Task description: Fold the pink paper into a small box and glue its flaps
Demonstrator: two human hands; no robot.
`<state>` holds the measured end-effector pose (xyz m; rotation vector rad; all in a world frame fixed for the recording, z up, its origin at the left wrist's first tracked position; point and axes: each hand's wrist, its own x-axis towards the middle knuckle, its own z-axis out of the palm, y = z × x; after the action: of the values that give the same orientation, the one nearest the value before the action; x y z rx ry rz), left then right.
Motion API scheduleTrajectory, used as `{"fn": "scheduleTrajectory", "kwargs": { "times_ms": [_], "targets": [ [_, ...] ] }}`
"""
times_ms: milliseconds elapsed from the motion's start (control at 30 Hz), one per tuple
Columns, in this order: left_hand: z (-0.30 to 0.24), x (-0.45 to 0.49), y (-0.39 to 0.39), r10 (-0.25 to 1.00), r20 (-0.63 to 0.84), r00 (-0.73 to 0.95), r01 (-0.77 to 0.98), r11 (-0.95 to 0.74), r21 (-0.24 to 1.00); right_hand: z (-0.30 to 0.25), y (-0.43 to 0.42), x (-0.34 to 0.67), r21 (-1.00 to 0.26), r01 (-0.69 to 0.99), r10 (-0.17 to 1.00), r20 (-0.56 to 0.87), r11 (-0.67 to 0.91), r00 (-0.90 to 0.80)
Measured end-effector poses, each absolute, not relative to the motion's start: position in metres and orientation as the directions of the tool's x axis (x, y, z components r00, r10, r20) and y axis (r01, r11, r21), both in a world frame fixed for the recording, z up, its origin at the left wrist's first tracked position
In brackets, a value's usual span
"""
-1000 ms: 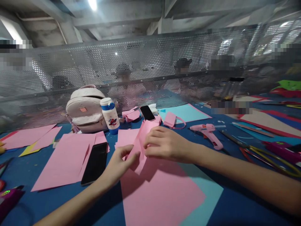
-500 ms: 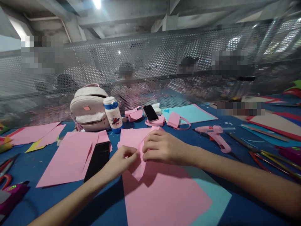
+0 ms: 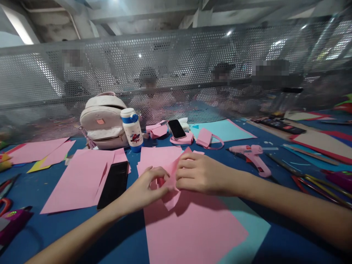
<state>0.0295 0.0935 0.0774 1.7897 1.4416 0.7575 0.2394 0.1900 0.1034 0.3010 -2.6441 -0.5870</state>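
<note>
A folded piece of pink paper point(image 3: 171, 201) is held between both hands above the work surface. My left hand point(image 3: 150, 183) grips its left side, thumb and fingers curled around the edge. My right hand point(image 3: 199, 174) is closed on the other side, its fingers bent over the paper and hiding part of it. Beneath them lies a large pink sheet point(image 3: 192, 231), on top of a light blue sheet point(image 3: 249, 223). Another pink sheet point(image 3: 156, 156) lies just beyond my hands.
Left of my hands are a black phone point(image 3: 114, 185) and pink sheets point(image 3: 75, 179). A white backpack point(image 3: 103, 123) and a bottle point(image 3: 132, 134) stand behind. A pink glue gun point(image 3: 254, 156) and scissors point(image 3: 310, 179) lie right. A perforated metal screen point(image 3: 176, 84) borders the table.
Both hands have shifted slightly right with the pink paper. My left hand's fingers have spread wider around the paper's edge. The view has tilted a little.
</note>
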Motion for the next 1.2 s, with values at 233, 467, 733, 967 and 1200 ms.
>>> {"fn": "scheduleTrajectory", "kwargs": {
  "times_ms": [233, 467, 733, 967, 1200],
  "targets": [
    [0.068, 0.024, 0.095, 0.897, 0.026, 0.442, 0.567, -0.301, 0.766, 0.094, 0.190, 0.247, 0.389, -0.123, -0.253, 0.303, 0.913, -0.919],
    [0.072, 0.024, 0.090, 0.905, -0.012, 0.425, 0.627, -0.285, 0.725, 0.095, 0.186, 0.242, 0.394, -0.128, -0.273, 0.337, 0.910, -0.901],
    [0.064, 0.034, 0.084, 0.949, -0.023, 0.315, 0.721, -0.224, 0.655, 0.097, 0.174, 0.236, 0.513, -0.137, -0.327, 0.301, 0.847, -0.896],
    [0.071, 0.030, 0.085, 0.949, -0.041, 0.311, 0.627, -0.173, 0.759, 0.098, 0.169, 0.234, 0.501, -0.126, -0.326, 0.335, 0.856, -0.884],
    [0.079, 0.028, 0.085, 0.946, -0.075, 0.314, 0.590, -0.132, 0.797, 0.096, 0.166, 0.232, 0.489, -0.138, -0.349, 0.372, 0.861, -0.860]
  ]
}}
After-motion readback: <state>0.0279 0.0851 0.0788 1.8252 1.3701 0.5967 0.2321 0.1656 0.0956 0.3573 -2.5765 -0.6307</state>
